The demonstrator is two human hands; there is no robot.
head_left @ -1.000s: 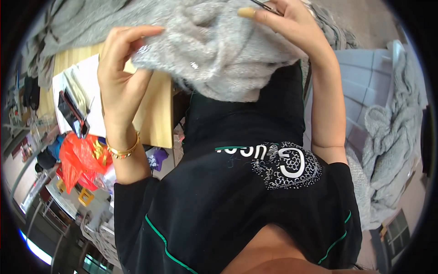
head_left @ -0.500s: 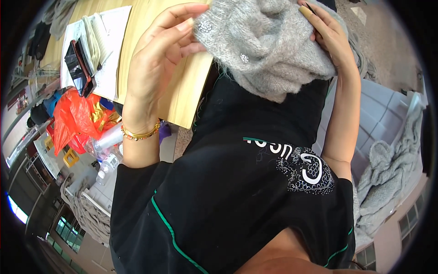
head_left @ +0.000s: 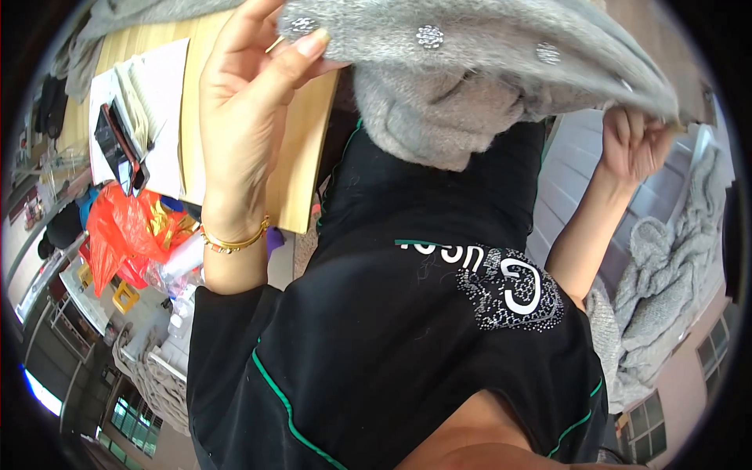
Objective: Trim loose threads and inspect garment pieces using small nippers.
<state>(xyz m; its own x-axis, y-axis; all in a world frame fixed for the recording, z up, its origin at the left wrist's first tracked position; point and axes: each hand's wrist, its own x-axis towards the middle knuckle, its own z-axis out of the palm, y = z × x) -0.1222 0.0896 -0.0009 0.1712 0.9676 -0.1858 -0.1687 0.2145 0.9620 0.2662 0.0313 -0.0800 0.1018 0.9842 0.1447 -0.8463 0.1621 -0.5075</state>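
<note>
A fuzzy grey knitted garment (head_left: 470,110) is held up over my lap, its edge stretched between my two hands. Sparkling round buttons (head_left: 430,37) dot that edge in a row. At the left end, my left hand (head_left: 254,86) pinches the corner by one button, thumb on top. My right hand (head_left: 636,149) is closed on the other end of the edge, at the far right. Something yellowish shows beside its fingertips, too small to make out. Below the stretched edge the rest of the garment hangs in bunched folds.
A wooden table (head_left: 301,168) stands at the left, bearing white paper (head_left: 168,102) and a dark phone-like object (head_left: 117,145). Red plastic bags (head_left: 125,235) and a clear bottle (head_left: 180,313) are beside it. More grey knits (head_left: 658,258) lie on a pale surface at the right.
My right hand has moved right and down, drawing the bunched edge out straight. My left hand has shifted left with its corner, and more buttons now show. The dark thing in my right hand no longer shows.
</note>
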